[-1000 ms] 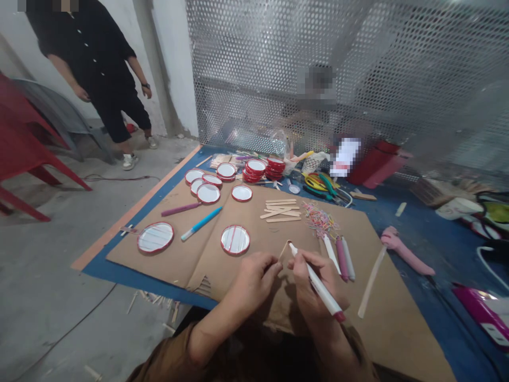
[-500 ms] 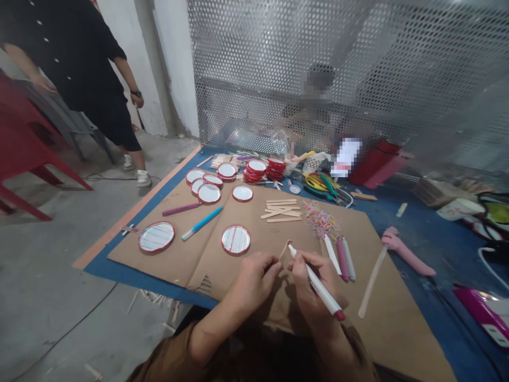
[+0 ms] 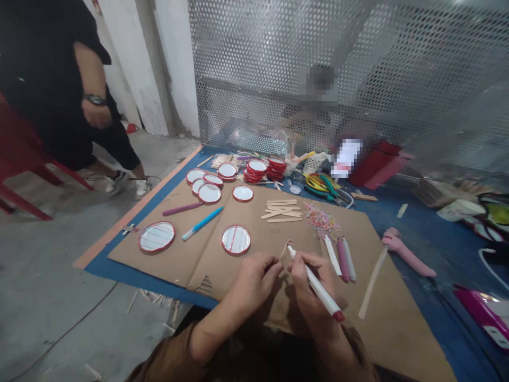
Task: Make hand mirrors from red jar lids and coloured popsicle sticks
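Observation:
Between the thumb and fingers of my left hand point(image 3: 256, 278) is a thin wooden craft stick point(image 3: 284, 248), tilted upward. My right hand point(image 3: 316, 281) grips a white marker point(image 3: 323, 293) with a red end, its tip touching the stick's upper end, which looks reddish. Left of my hands lies a round red-rimmed disc point(image 3: 236, 240) with strips across it. Beyond them several craft sticks point(image 3: 281, 210) rest in a loose pile on the cardboard point(image 3: 254, 223). Right of the sticks is a heap of colourful rubber bands point(image 3: 321, 218), with white, mauve and grey pens point(image 3: 344, 257) beneath it.
Red-rimmed discs point(image 3: 209, 193) lie and stack at the back left. A blue marker point(image 3: 202, 223) and a purple pen point(image 3: 182, 209) are nearby. At right lie a pink glue gun point(image 3: 409, 253) with a glue stick, and pliers point(image 3: 328, 185). A person point(image 3: 59, 79) walks at far left.
The person at far left has moved nearer and further left. My hands, the stick and the marker have hardly moved.

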The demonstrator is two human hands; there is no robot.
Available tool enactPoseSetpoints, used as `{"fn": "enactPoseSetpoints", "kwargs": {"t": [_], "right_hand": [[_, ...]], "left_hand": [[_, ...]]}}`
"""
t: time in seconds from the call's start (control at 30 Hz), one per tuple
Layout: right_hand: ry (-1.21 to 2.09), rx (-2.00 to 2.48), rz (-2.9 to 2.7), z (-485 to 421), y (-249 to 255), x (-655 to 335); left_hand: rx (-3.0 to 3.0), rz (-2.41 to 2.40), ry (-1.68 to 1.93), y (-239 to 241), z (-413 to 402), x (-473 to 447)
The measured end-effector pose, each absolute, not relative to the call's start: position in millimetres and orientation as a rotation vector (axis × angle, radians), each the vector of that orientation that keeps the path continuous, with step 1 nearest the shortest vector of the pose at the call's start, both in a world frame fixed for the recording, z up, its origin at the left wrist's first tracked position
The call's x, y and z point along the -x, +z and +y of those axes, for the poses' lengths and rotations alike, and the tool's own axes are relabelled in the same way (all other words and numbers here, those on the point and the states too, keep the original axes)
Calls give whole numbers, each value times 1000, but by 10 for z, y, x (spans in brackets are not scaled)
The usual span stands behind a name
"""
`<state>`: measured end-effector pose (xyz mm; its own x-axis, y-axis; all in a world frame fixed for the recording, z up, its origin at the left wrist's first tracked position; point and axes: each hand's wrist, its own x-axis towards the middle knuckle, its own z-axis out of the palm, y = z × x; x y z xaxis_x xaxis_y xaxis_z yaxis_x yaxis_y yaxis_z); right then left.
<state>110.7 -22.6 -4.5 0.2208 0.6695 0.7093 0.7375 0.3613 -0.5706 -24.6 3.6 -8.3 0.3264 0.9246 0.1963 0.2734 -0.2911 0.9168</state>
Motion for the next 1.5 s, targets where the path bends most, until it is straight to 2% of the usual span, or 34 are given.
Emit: {"fn": "enactPoseSetpoints", "kwargs": {"t": [0.77,1.5], "right_hand": [[-104,1453,-1367,-221,-34,-1117],[-89,1353,-1400,-216,-62,-1090]], "left_hand": [[-1712,1092,989,-80,29,245],[-1758,1087,991,-71,24,259]]}}
